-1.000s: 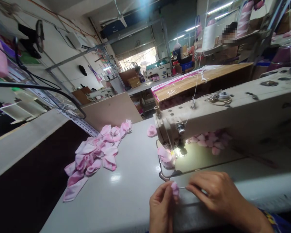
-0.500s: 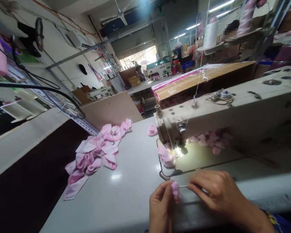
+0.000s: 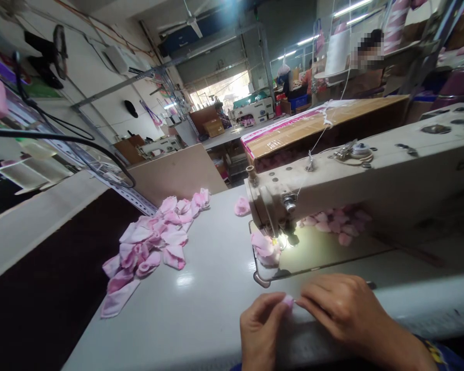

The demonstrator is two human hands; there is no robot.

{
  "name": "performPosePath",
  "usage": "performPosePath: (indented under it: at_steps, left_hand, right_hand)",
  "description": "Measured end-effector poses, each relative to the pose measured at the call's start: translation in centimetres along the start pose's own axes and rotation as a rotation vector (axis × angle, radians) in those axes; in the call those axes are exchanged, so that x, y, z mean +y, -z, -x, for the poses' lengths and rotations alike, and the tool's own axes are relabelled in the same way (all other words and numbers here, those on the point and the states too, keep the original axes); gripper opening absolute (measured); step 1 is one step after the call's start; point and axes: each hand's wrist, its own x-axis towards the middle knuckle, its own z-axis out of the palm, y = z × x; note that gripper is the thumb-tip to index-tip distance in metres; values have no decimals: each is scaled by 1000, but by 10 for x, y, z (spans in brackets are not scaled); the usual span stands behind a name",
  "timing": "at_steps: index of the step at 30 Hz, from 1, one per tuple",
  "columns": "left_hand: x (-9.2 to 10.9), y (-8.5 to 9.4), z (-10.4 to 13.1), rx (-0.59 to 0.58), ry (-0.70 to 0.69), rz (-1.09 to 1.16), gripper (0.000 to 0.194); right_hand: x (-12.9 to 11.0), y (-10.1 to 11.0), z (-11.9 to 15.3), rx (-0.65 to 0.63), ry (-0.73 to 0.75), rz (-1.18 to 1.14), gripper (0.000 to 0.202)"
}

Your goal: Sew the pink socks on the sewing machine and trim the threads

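Note:
Between the thumb and forefinger of my left hand [image 3: 261, 324] is a small pink fabric piece [image 3: 288, 301], mostly covered by the fingers. My right hand [image 3: 338, 304] is closed in a pinch close to it, on a thin metal rod of which only a tiny bit shows at the fabric. Just beyond the hands stands a sewing machine [image 3: 355, 170] with its lamp lit. A pink fabric flower [image 3: 266, 248] with a yellow spot lies by its needle. Several small pink pieces [image 3: 338, 224] are heaped under the machine's arm.
A pile of pink and white fabric pieces [image 3: 150, 239] lies on the left of the white table [image 3: 204, 309]. One pink piece [image 3: 242, 206] rests behind the machine head. A cardboard box [image 3: 320, 129] and thread cone [image 3: 337, 49] stand behind. People sit farther off.
My hands have come closer together. The thin rod, visible between them before, is now almost wholly hidden, and less of the pink piece shows past my left fingers.

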Motion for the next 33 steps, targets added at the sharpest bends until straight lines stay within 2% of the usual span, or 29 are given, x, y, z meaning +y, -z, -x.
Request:
performPosePath:
  at_steps: [7,13,15,18,22,26,29,33]
  left_hand:
    - [3,5,-1,-58,32,-49,34]
    - [11,5,-3,-103,-106,-34,31]
    - [10,5,-3,-108,-107,-14,31]
    - [7,5,-2,-85,-35,-18,32]
    - [3,5,-1,-3,-38,4,30]
    - [1,5,-1,77,-3,113,35]
    - [-2,6,0,60,21,162,38]
    - [-7,5,1,10,3,199,38]
  right_hand:
    - [0,1,0,63,27,14,38]
    - [-2,-1,-2,64,52,7,35]
    - [-2,-2,-2,62,53,8,34]
    - [0,-1,-2,41,56,15,33]
    - [3,4,-2,5,16,37,33]
    - [7,7,-2,40,-27,55,35]
    - [7,7,-1,65,-38,32,33]
    - [4,4,0,29,-28,-26,33]
